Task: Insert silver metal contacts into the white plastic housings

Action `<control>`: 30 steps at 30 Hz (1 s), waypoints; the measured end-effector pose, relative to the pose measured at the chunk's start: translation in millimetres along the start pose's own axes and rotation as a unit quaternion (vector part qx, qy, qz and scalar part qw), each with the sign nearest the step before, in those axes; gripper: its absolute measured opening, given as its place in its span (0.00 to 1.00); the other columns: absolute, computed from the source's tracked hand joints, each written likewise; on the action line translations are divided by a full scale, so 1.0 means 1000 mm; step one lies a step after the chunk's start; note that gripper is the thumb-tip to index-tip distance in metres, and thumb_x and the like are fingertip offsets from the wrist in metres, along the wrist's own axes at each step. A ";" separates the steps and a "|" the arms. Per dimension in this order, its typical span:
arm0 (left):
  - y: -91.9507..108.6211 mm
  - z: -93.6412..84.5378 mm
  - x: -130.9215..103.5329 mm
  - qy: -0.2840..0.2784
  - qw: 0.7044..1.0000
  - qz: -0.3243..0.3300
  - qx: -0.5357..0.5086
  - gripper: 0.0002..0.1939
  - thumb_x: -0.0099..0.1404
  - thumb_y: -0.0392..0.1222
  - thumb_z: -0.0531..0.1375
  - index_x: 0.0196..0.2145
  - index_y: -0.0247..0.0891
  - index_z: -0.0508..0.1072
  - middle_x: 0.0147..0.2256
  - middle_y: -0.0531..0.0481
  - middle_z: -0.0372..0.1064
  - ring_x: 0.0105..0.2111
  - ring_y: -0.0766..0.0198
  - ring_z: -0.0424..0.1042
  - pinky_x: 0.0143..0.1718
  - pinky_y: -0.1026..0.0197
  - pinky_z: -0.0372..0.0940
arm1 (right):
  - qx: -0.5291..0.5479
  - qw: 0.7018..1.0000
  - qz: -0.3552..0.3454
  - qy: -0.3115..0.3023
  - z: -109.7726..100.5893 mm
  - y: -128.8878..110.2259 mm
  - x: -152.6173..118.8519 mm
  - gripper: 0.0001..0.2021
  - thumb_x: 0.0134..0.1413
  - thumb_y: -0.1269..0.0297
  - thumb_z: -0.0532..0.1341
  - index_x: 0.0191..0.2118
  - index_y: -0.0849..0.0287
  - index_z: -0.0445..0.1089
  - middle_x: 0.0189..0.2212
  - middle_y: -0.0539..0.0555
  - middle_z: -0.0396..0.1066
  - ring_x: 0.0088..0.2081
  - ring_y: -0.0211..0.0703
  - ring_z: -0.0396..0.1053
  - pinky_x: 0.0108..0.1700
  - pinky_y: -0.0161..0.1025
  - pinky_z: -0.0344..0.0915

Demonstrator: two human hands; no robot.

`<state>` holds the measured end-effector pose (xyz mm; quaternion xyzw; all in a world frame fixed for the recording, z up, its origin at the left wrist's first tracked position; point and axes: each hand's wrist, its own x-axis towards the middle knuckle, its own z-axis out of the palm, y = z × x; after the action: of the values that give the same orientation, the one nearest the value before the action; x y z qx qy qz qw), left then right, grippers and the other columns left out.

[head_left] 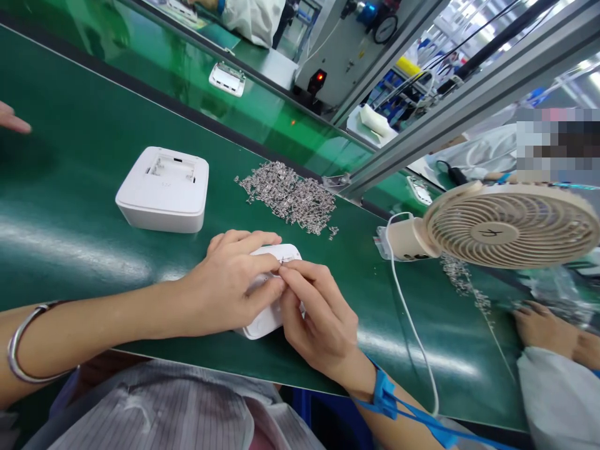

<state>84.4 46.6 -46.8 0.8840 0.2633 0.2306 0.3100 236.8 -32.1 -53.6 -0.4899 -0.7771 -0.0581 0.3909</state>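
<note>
A white plastic housing [267, 320] lies on the green bench, mostly covered by both hands. My left hand [237, 275] is laid across it, gripping it, with the thumb and index finger close to a recess at its far end. My right hand [319, 312] pinches at that same recess; a tiny metal contact just shows at its fingertips. Beyond the hands lies a loose pile of small metal contacts [293, 197]. To the left stands a second white housing [164, 194], its battery compartment facing up.
A beige fan [497, 232] with a white cable [412, 312] stands on the right. Behind runs a green conveyor [187, 81] carrying a white part [227, 79]. A metal post [450, 100] rises there. Co-workers' hands show at far left [14, 119] and right [546, 328].
</note>
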 end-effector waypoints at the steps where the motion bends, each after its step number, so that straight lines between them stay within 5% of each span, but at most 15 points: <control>1: 0.000 0.001 0.000 0.007 1.000 0.001 0.006 0.16 0.65 0.43 0.47 0.36 0.40 0.75 0.51 0.42 0.67 0.51 0.50 0.64 0.48 0.44 0.58 | 0.012 1.000 0.005 -0.006 -0.001 -0.001 0.000 0.21 0.50 0.82 0.55 0.50 0.58 0.63 0.39 0.61 0.68 0.41 0.46 0.69 0.35 0.43 0.70; 8: 0.004 0.004 -0.005 0.074 0.992 0.045 0.093 0.12 0.65 0.40 0.50 0.31 0.39 0.72 0.51 0.46 0.67 0.48 0.53 0.65 0.46 0.48 0.57 | 0.074 0.995 0.058 -0.028 -0.008 -0.009 0.000 0.22 0.49 0.83 0.54 0.49 0.55 0.65 0.35 0.58 0.69 0.35 0.43 0.69 0.32 0.40 0.69; 17: 0.003 0.004 -0.004 0.083 0.985 0.080 0.130 0.15 0.67 0.40 0.47 0.31 0.39 0.72 0.49 0.46 0.68 0.44 0.54 0.67 0.40 0.51 0.58 | 0.154 0.979 0.131 0.001 -0.004 -0.007 -0.002 0.21 0.51 0.82 0.56 0.49 0.54 0.67 0.32 0.53 0.69 0.31 0.38 0.67 0.28 0.36 0.66; 23: 0.003 0.002 -0.004 0.057 0.989 0.078 0.116 0.19 0.69 0.39 0.44 0.29 0.38 0.72 0.48 0.44 0.69 0.42 0.55 0.69 0.39 0.51 0.58 | 0.249 0.939 0.239 -0.019 -0.006 -0.005 0.001 0.15 0.53 0.76 0.57 0.44 0.53 0.70 0.30 0.50 0.69 0.31 0.36 0.67 0.30 0.34 0.66; 30: 0.003 0.003 -0.004 0.047 0.991 0.073 0.102 0.17 0.68 0.39 0.46 0.32 0.42 0.73 0.49 0.48 0.68 0.43 0.58 0.67 0.42 0.53 0.57 | 0.380 0.851 0.357 -0.065 -0.011 0.007 0.008 0.06 0.50 0.69 0.63 0.36 0.55 0.73 0.27 0.49 0.72 0.27 0.34 0.69 0.25 0.31 0.68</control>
<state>84.0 40.6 -48.0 0.9160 0.2343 0.2661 0.1876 246.4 -28.6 -43.1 -0.5490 -0.5339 0.4175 0.4891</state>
